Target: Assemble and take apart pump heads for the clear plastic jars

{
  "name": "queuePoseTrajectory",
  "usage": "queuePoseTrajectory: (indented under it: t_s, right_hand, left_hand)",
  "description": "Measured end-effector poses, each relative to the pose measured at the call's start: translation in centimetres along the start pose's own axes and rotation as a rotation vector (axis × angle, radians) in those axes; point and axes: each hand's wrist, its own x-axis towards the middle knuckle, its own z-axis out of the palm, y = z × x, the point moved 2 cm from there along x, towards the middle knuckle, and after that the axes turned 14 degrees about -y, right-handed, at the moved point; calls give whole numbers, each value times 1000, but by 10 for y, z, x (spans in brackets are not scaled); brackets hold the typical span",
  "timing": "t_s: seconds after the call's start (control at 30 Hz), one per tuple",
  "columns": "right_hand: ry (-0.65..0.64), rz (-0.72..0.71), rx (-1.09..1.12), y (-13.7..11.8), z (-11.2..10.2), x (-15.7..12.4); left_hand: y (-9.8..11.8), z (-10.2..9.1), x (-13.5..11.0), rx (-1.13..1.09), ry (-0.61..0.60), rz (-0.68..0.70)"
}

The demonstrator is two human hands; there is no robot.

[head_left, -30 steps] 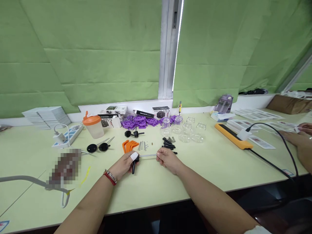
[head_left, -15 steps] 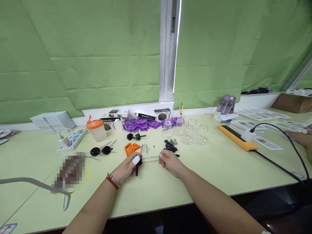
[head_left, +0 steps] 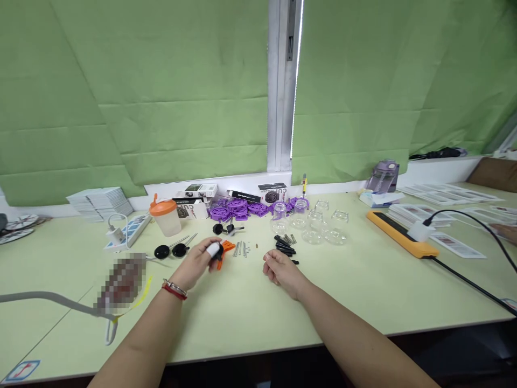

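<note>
My left hand (head_left: 196,263), a white cot on one fingertip, is closed on a black knob (head_left: 220,251) by the orange clips (head_left: 227,247). I cannot see the knob's metal rod. Just left of that hand lie two black knobs with rods (head_left: 172,250). My right hand (head_left: 281,269) rests on the table with fingers loosely bent and nothing in them. It lies just in front of a small heap of black parts (head_left: 284,245). Several short metal pins (head_left: 241,248) lie between the two hands, a little farther back.
Purple plastic parts (head_left: 238,208), small boxes (head_left: 196,190), clear glass jars (head_left: 315,223) and an orange-lidded cup (head_left: 165,215) stand at the back. A power strip (head_left: 129,230) lies left, an orange one (head_left: 399,233) with a black cable right. Another person's hand (head_left: 507,231) shows at far right.
My right hand has let go of the rod and settled on the table. My left hand has carried the black knob back and to the left, toward the orange clips.
</note>
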Motion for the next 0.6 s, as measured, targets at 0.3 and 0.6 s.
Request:
queuePoseTrajectory:
  t_s: [0.3,0.6]
  right_hand:
    - [-23,39,-68,-5,3,-5]
    - [-57,75,-103,-10,2,-4]
  left_hand:
    - [-14,-75,86,502,399,-344]
    - [-64,-86,125,690,329,-630]
